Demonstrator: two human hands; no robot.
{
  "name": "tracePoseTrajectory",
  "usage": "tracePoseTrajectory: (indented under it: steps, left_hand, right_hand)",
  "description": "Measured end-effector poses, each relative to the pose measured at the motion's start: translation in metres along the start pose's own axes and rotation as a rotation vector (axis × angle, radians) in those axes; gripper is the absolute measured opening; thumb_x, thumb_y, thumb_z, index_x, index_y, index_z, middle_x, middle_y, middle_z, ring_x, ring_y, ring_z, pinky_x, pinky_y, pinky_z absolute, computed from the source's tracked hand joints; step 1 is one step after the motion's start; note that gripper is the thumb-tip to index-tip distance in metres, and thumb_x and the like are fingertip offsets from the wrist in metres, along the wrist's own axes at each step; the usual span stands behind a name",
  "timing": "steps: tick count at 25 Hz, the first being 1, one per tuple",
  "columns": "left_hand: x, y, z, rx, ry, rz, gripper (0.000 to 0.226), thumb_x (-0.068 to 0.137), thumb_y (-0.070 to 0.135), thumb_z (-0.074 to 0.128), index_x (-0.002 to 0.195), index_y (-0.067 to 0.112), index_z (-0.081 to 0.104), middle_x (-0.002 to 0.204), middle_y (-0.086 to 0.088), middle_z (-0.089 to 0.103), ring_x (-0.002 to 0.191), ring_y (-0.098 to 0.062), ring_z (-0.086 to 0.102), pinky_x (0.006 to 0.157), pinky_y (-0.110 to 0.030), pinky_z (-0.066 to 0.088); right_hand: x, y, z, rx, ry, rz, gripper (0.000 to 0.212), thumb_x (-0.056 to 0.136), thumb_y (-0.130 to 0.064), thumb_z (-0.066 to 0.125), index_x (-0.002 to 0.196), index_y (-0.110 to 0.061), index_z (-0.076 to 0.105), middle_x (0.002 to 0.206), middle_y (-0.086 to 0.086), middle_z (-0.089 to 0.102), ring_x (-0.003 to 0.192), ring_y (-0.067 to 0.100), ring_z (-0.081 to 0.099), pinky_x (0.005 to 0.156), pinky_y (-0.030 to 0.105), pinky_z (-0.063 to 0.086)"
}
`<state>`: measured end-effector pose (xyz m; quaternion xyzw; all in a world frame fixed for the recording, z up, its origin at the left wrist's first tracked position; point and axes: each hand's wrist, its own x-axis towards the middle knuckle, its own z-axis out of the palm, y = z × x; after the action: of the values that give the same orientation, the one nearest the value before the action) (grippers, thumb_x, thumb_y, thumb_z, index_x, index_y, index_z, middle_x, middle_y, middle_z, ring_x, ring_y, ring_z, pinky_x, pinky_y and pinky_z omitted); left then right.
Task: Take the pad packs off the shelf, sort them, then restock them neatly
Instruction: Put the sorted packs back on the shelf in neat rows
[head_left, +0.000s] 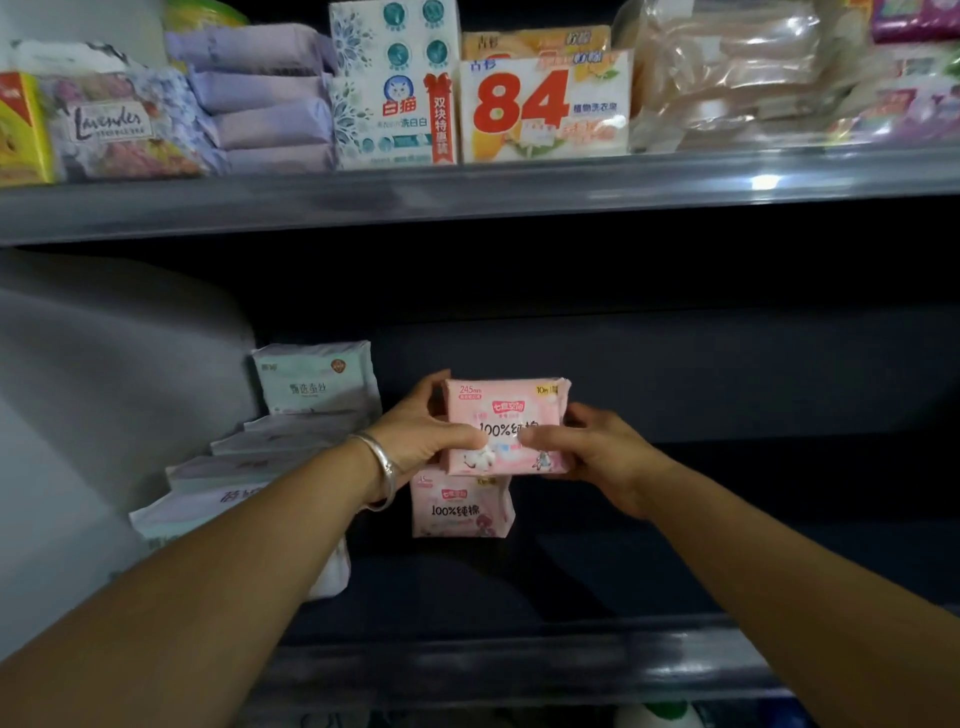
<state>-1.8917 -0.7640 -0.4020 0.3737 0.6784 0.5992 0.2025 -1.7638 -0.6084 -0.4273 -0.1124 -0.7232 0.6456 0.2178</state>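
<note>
Behind left hand (421, 434) | pink pack (506, 426) edge hidden | right hand (582, 447) grip

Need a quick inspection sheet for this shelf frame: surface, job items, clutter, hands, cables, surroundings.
Surface: dark lower shelf, mostly bare on the right.
Job's things: pink pad pack held upright by both hands above a second pink pack standing on the shelf; row of white packs at left.
Clutter: nothing seen.
Grippers: left hand grips the held pack's left edge, bracelet on the wrist; right hand grips its right edge.
Cables: nothing seen.
Surroundings: upper shelf carries soap boxes, lavender packs and other goods.
</note>
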Motion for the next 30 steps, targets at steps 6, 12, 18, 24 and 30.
tracePoseTrajectory:
  steps: [6,12,18,24,30]
  left_hand:
    - [0.058,-0.022,-0.025,0.571,0.111,-0.059,0.038,0.089,0.007,0.055,0.126,0.011,0.047,0.130,-0.014,0.049,0.119,-0.024,0.048,0.095,-0.026,0.038]
    - [0.105,-0.043,-0.030,0.867,0.159,-0.129,0.032,0.098,0.017,0.039,0.113,-0.004,0.057,0.120,-0.022,0.058,0.112,-0.033,0.055,0.090,-0.032,0.043]
    - [0.122,-0.056,-0.037,0.939,0.132,-0.191,0.032,0.099,0.014,0.037,0.119,0.001,0.057,0.123,-0.016,0.058,0.115,-0.028,0.054,0.092,-0.029,0.042]
    - [0.125,-0.057,-0.033,0.997,0.118,-0.201,0.033,0.099,0.012,0.036,0.125,0.002,0.054,0.128,-0.015,0.056,0.118,-0.027,0.053,0.092,-0.029,0.042]
    - [0.118,-0.056,-0.037,1.008,0.091,-0.208,0.032,0.099,0.014,0.037,0.119,0.001,0.058,0.115,-0.013,0.059,0.103,-0.025,0.056,0.079,-0.025,0.039]
  right_hand:
    - [0.086,0.008,0.004,0.050,0.241,-0.075,0.047,0.074,-0.014,0.079,0.113,-0.004,0.056,0.107,0.006,0.069,0.090,0.018,0.068,0.070,0.027,0.054]
    - [0.167,0.027,0.011,-0.002,0.261,-0.117,0.046,0.072,-0.011,0.080,0.111,-0.006,0.056,0.114,0.009,0.066,0.101,0.024,0.065,0.091,0.045,0.054]
    - [0.200,0.052,0.024,-0.228,0.218,-0.077,0.049,0.074,-0.021,0.079,0.116,-0.010,0.058,0.114,0.007,0.066,0.101,0.025,0.065,0.090,0.044,0.054]
    - [0.199,0.051,0.028,-0.306,0.218,-0.049,0.040,0.080,-0.017,0.074,0.117,-0.012,0.060,0.114,0.007,0.066,0.100,0.025,0.065,0.086,0.041,0.055]
    - [0.183,0.043,0.034,-0.337,0.274,0.041,0.039,0.085,-0.019,0.069,0.120,-0.009,0.057,0.118,0.009,0.063,0.098,0.023,0.064,0.084,0.033,0.055]
